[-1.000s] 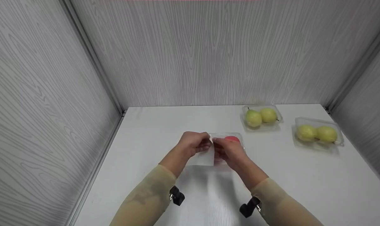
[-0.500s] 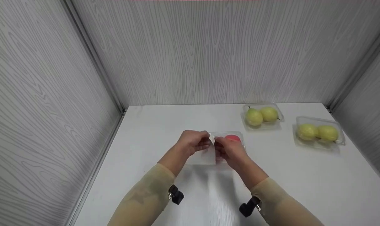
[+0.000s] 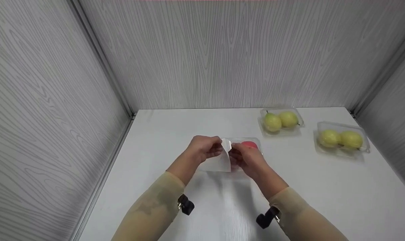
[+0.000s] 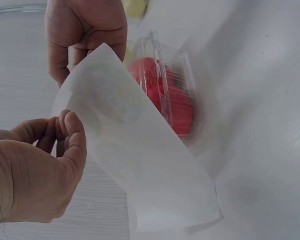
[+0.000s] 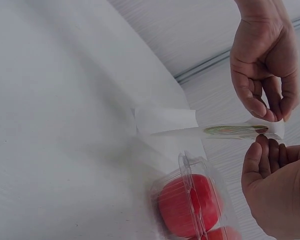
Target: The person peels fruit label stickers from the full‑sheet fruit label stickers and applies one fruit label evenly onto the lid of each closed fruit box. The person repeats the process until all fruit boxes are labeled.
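A thin white sticker sheet (image 3: 219,164) hangs between my hands, and green oval labels (image 5: 232,131) show on its face in the right wrist view. My left hand (image 3: 204,149) pinches the sheet's upper edge with curled fingers. On the other side, my right hand (image 3: 248,159) has its fingertips together at the same edge, pinching the sheet's corner; whether it has a label there is too small to tell. Just behind and below is a clear plastic clamshell box (image 5: 187,187) with round red fruit (image 4: 175,105) inside, partly covered by the sheet and right hand.
Two more clear boxes stand on the white table (image 3: 155,140). One, with yellow-green pears (image 3: 272,122), is at the back right; the other, also with pears (image 3: 351,139), is nearer the right edge. Grey wood-grain panels (image 3: 202,53) enclose the table's back and sides.
The fingertips of my two hands have drawn slightly apart, showing more of the sheet's upper corner between them. The whole head view has shifted a little; the boxes stay put.
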{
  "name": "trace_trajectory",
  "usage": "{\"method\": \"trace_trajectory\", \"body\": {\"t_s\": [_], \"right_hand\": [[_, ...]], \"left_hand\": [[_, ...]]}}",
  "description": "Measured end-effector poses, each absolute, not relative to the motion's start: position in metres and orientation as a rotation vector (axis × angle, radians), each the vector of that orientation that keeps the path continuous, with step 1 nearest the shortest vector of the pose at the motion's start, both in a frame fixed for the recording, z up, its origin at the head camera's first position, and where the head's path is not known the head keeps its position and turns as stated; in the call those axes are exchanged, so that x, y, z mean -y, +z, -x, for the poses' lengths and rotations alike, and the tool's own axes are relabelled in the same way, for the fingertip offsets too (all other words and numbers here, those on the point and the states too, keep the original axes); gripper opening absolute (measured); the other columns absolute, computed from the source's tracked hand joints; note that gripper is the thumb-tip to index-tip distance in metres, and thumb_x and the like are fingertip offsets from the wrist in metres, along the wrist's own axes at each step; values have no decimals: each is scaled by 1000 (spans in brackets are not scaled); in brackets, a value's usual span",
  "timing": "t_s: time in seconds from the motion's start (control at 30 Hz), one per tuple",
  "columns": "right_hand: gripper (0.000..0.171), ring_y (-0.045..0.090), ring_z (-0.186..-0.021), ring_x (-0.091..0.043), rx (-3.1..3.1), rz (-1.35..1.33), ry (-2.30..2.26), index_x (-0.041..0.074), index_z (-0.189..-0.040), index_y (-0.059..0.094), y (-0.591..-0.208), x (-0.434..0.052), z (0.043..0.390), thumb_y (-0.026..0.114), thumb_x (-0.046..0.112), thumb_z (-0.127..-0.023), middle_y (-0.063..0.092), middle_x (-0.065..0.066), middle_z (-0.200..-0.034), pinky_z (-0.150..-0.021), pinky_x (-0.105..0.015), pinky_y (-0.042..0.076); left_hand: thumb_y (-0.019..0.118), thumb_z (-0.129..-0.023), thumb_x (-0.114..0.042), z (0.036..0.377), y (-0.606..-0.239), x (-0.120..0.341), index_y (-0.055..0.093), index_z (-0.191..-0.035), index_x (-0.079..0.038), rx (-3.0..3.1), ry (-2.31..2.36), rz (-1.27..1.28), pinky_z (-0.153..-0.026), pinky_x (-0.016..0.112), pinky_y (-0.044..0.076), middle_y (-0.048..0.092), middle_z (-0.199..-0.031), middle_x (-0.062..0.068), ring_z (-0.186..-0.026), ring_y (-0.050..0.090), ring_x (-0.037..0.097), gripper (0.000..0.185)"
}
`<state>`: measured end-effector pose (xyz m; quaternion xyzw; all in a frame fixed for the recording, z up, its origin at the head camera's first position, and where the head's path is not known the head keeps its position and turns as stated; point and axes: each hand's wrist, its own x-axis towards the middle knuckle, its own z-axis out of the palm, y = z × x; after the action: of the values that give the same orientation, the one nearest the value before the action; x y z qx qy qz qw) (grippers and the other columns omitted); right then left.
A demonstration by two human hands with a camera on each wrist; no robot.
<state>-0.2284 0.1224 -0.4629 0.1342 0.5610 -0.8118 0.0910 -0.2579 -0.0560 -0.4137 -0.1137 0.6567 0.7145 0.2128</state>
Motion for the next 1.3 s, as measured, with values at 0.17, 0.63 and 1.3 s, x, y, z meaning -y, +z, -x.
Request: {"method": "trace_trajectory", "body": {"t_s": [0.17,0.63,1.3], "right_hand": [[23,73,-85,-16,-1617,-402,-2419,-7,-115,72,-464,-123,228,61,11,-106,78,-9,-95,-77,-27,59],[30,76,-92,-19,-1526,-395,-2448,-10,-126,67,-465,-132,223,60,13,-108,79,-13,-102,-85,-29,60],[23,75,-84,-15,-1520,-475,-2460,-8,-119,64,-465,-145,224,62,12,-107,78,-11,-96,-76,-27,58]], "left_hand": [[69,-94,-5,256,-416,61,76,-96,5,-1828,1992,306,-78,31,63,72,-82,9,-74,72,17,12],[69,-97,-7,252,-414,71,74,-98,4,-1837,1981,308,-81,32,62,71,-86,10,-79,71,19,12],[69,-95,-7,254,-411,82,75,-97,3,-1889,1958,321,-82,32,62,72,-88,11,-82,72,20,12]]}}
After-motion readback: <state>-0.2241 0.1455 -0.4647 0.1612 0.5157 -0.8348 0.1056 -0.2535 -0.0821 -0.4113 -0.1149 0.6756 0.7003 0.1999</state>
